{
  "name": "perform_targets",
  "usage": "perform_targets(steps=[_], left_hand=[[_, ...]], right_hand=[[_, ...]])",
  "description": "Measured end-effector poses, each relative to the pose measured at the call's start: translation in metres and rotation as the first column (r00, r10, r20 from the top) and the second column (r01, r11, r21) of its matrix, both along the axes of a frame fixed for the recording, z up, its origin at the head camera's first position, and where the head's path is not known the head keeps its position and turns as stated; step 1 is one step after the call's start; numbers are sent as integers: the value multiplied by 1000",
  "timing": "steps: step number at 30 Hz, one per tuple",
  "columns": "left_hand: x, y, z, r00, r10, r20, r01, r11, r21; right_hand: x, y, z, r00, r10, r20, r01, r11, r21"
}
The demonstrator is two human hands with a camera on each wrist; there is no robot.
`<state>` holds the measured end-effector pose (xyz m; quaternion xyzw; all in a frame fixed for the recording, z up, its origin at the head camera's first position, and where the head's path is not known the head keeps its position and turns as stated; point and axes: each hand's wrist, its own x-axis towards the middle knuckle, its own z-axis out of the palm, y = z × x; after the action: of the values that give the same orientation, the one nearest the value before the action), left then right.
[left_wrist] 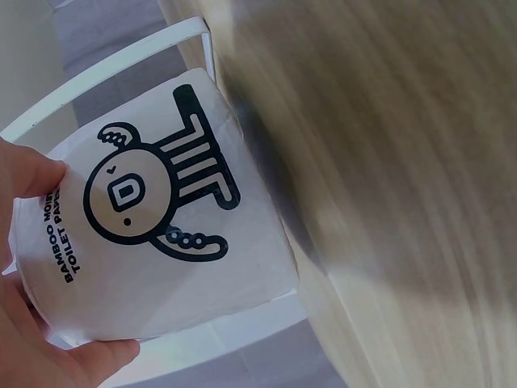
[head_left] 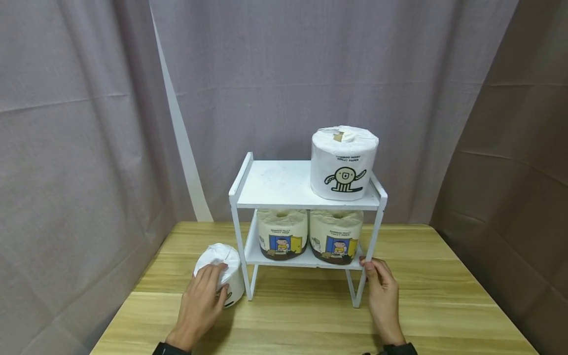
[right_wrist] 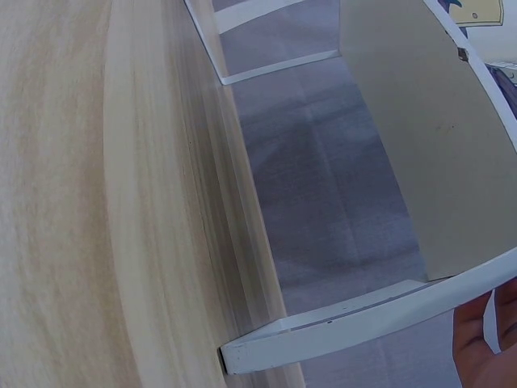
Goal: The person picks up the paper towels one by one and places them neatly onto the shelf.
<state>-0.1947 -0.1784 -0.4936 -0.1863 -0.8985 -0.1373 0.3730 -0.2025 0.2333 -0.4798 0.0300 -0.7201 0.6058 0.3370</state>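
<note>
My left hand (head_left: 201,298) grips a white wrapped toilet roll (head_left: 234,283) from above, beside the left leg of a white two-tier rack (head_left: 279,185). In the left wrist view the thumb and fingers spread around the top of this toilet roll (left_wrist: 234,275), and its printed cartoon figure faces the camera. My right hand (head_left: 383,296) pinches the rack's right leg at the height of the lower shelf. From the right wrist camera, part of that right hand (right_wrist: 485,343) shows behind the rack's white leg (right_wrist: 363,323).
Another white toilet roll (head_left: 341,170) stands on the right end of the top shelf. Two cream rolls with colour pictures, a left one (head_left: 282,236) and a right one (head_left: 336,239), stand side by side below. A wooden table (head_left: 306,325) bears the rack; grey curtains (head_left: 284,59) hang behind.
</note>
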Motion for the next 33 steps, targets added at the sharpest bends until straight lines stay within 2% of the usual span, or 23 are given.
perform_targets(steps=[7, 14, 21, 25, 29, 33], left_hand=[[0, 1, 2, 1000, 10, -17, -10, 1000, 8], [3, 1, 8, 1000, 21, -3, -21, 999, 27], [5, -1, 13, 1000, 23, -20, -23, 999, 30], [5, -2, 16, 999, 16, -31, -16, 1000, 27], [6, -3, 19, 999, 8, -36, -7, 1000, 29], [8, -5, 20, 999, 8, -35, -7, 999, 31]], right_hand=[[1, 0, 1, 1000, 9, -2, -9, 1000, -1], [1, 0, 2, 1000, -6, -6, 6, 1000, 22], [16, -10, 24, 1000, -3, -1, 3, 999, 32], [20, -11, 29, 1000, -4, -2, 4, 999, 42], [19, -11, 28, 1000, -5, -7, 5, 999, 45], [11, -6, 17, 1000, -5, -1, 5, 999, 33]])
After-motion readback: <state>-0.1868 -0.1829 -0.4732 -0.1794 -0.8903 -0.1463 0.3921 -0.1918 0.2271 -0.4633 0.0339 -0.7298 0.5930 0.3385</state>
